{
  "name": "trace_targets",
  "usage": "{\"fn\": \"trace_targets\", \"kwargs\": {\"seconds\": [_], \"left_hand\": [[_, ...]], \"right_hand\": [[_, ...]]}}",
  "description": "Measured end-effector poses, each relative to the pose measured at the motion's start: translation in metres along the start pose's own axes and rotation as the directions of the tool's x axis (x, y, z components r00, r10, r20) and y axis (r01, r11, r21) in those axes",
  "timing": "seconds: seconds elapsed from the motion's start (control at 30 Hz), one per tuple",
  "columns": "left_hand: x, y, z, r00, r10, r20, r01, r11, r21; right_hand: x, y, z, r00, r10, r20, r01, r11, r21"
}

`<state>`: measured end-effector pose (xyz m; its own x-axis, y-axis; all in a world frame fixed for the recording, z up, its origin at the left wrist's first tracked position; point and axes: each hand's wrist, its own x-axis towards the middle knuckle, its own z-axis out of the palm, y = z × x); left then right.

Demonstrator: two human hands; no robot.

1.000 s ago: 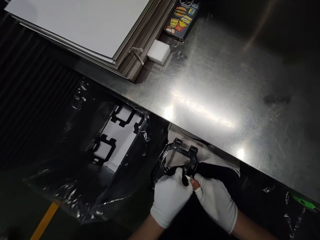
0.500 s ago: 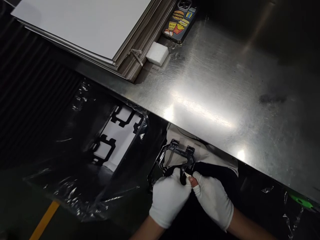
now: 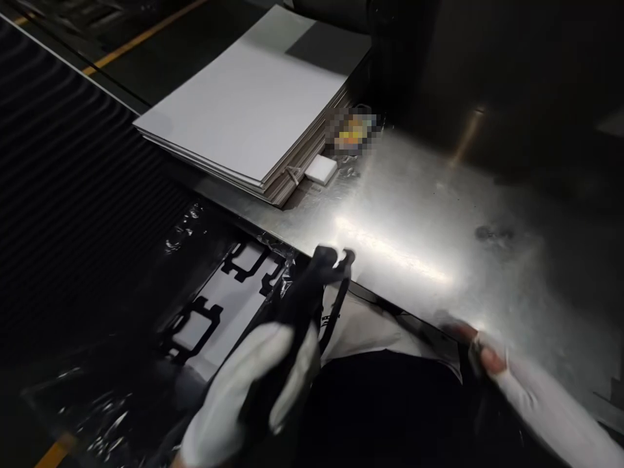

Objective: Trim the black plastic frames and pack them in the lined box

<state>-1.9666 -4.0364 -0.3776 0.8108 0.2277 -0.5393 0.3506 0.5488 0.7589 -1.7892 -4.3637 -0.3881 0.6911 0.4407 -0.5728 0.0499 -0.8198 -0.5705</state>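
My left hand (image 3: 253,383), in a white glove, grips a black frame part (image 3: 324,279) that is lifted and blurred near the table edge. Off to the right, my right hand (image 3: 511,377), also gloved with bare fingertips showing, is bent at the edge of the metal table (image 3: 404,195). Its fingers are smeared by motion, and whether it holds anything is unclear. More black frame parts (image 3: 212,325) lie on a white sheet (image 3: 234,305) in a box lined with dark plastic, left of my left hand.
A stack of white sheets (image 3: 244,97) lies on the table at the upper left. Beside it are a small white block (image 3: 322,169) and a pixelated object (image 3: 353,130). Ridged black material (image 3: 73,227) covers the left side.
My hands have moved apart: the left went left with the frame part, which has turned and risen; the right went right to the table edge. The view has shifted, showing more beyond the stack.
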Motion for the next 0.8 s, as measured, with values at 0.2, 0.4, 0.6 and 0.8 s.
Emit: {"fn": "trace_targets", "kwargs": {"seconds": [0.2,0.4,0.6,0.8], "left_hand": [[0.124,0.040,0.076,0.959,-0.031,0.283,0.038,0.999,-0.020],[0.144,0.037,0.086,0.952,-0.110,0.285,0.106,0.994,0.031],[0.138,0.039,0.090,0.957,-0.149,0.250,0.133,0.988,0.080],[0.137,0.041,0.092,0.962,-0.163,0.218,0.147,0.985,0.086]], "right_hand": [[0.086,-0.061,-0.022,0.947,-0.248,-0.205,0.180,0.937,-0.300],[0.103,-0.085,0.027,0.908,-0.417,-0.033,0.311,0.726,-0.613],[0.098,-0.092,0.036,0.938,-0.344,0.044,0.280,0.675,-0.683],[0.111,-0.090,0.027,0.955,-0.295,0.032,0.233,0.680,-0.696]]}}
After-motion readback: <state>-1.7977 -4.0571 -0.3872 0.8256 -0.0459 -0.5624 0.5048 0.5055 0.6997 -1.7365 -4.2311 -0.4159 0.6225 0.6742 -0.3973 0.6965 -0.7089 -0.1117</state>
